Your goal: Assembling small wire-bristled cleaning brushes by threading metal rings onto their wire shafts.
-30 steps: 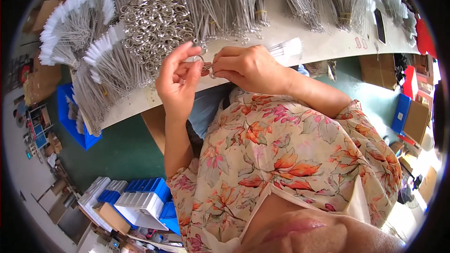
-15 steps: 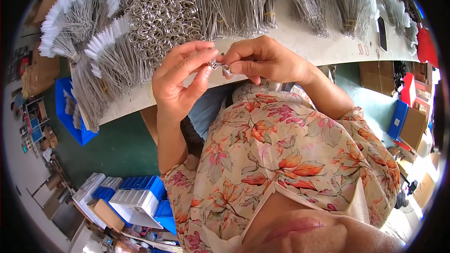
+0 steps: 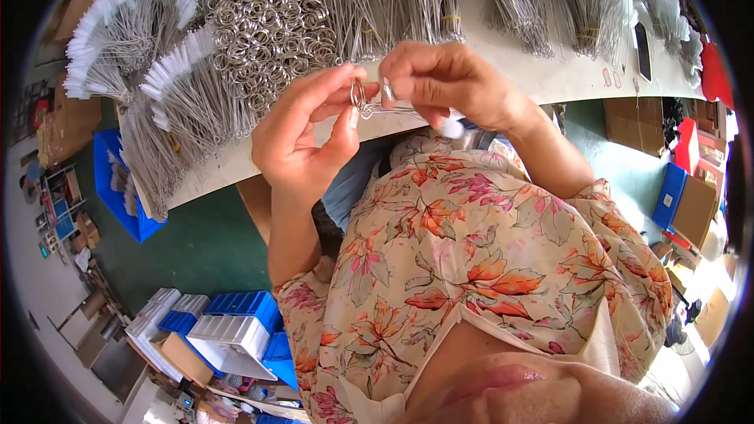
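The left hand (image 3: 302, 137) pinches a small metal ring (image 3: 358, 95) between thumb and fingertips, holding it upright just above the thumb. The right hand (image 3: 444, 82) is closed in a pinch on a thin wire brush (image 3: 393, 109), whose long axis runs roughly level from the ring toward the right hand's palm side, with a white tip (image 3: 452, 127) showing below that hand. Ring and brush meet in the gap between the two hands; whether the wire end has passed through the ring cannot be told. Beyond both hands, a pile of loose rings (image 3: 271, 20) lies on the white bench (image 3: 565, 78), nearer the left hand, flanked by bundles of brushes (image 3: 141, 39).
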Tool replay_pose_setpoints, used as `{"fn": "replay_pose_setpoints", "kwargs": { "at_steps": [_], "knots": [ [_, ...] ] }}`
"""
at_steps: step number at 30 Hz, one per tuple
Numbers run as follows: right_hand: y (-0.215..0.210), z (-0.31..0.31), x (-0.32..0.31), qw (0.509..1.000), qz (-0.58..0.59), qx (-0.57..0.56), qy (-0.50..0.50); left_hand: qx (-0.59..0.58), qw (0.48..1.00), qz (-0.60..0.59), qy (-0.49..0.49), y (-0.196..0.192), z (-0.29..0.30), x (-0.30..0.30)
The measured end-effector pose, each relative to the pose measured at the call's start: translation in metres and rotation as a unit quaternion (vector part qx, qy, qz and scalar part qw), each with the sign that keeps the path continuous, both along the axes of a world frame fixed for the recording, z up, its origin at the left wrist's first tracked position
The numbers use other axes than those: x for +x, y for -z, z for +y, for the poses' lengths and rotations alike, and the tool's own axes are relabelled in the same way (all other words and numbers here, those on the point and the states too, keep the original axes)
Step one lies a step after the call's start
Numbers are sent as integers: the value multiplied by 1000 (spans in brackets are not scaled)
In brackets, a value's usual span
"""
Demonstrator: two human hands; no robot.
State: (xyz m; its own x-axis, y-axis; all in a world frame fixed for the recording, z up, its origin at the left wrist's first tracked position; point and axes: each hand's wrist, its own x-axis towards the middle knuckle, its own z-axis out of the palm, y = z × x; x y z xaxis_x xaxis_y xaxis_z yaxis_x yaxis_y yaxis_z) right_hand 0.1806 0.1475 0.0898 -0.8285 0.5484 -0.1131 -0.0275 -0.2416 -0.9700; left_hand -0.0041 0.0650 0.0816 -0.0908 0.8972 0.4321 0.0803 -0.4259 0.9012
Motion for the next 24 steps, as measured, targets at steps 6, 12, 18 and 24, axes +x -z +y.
{"fn": "replay_pose_setpoints", "kwargs": {
  "at_steps": [6, 12, 18, 24],
  "knots": [
    [-28, -5, -9, 992, 75, 22, 94, 151, 970, 161, -103, -26, 13, 11],
    [-26, -6, -16, 985, 84, 92, 120, 114, 979, 153, -75, -36, 16, 2],
    [-28, -7, -15, 977, 88, 103, 163, 95, 988, 104, -57, -39, 17, -5],
    [-34, -8, -24, 975, 130, 83, 161, 89, 980, 159, -83, -48, 13, 0]
  ]
}}
